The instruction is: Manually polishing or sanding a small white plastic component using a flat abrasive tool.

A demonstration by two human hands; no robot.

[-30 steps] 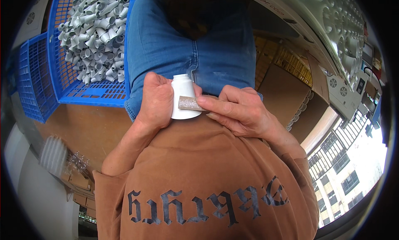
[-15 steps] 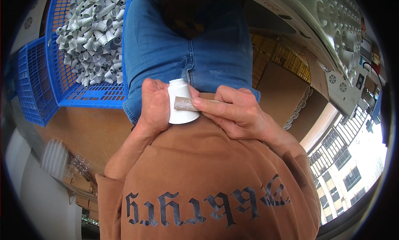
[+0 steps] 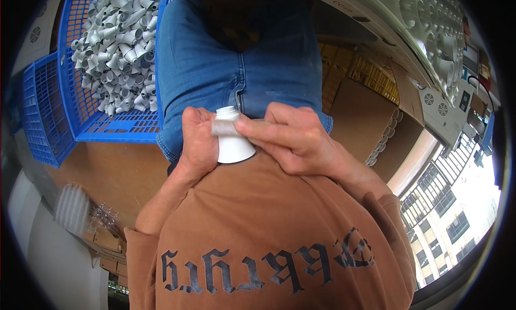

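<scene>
In front of my lap, my left hand (image 3: pixel 198 137) is closed around a white flared plastic part (image 3: pixel 235 150), with a narrow threaded neck at its far end and the wide rim toward my shirt. My right hand (image 3: pixel 293 134) pinches a grey-brown strip that looks like sandpaper (image 3: pixel 223 128). Its forefinger reaches along the strip, which lies across the white part just below the neck. The strip is blurred by motion. Some of my left fingers are hidden behind the part.
At the far left a blue plastic crate (image 3: pixel 115 135) holds many small grey-white flared parts (image 3: pixel 121 47); another blue crate (image 3: pixel 44 111) stands beside it. To the right are an open cardboard box (image 3: pixel 357 114), a yellow crate (image 3: pixel 373 79) and a machine (image 3: pixel 443 114). Clear moulded trays (image 3: pixel 430 25) lie at the upper right.
The strip has moved up the white part toward its neck and slightly left, with my right hand following. My left hand keeps its hold on the part.
</scene>
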